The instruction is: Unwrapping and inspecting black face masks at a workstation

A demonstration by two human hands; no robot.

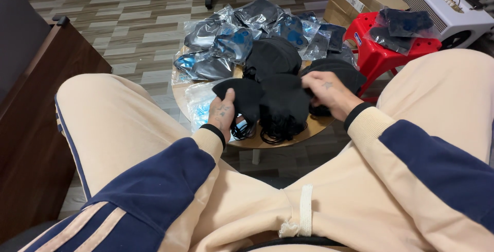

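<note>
While we sit with our knees drawn up on either side of a small round wooden table point(314, 126), both our hands are busy among black face masks. Our left hand point(222, 112) pinches one black mask point(246, 99) between thumb and fingers, holding it upright just above the table's near edge, its ear loops dangling below the fingers. Our right hand point(325, 90) is laid palm down, fingers curled and pressed onto the mask pile point(282, 103), which sits between the two hands; whether those fingers grip a single mask we cannot tell. Beyond the fingertips, on the far half of the table, lie clear plastic bags of masks point(234, 43), heaped against each other. Just beside the left fingers, a flat clear bag with blue print point(198, 105) lies under the held mask. Past the right fingers stands a red plastic stool point(378, 51) bearing more bagged masks point(404, 25).
</note>
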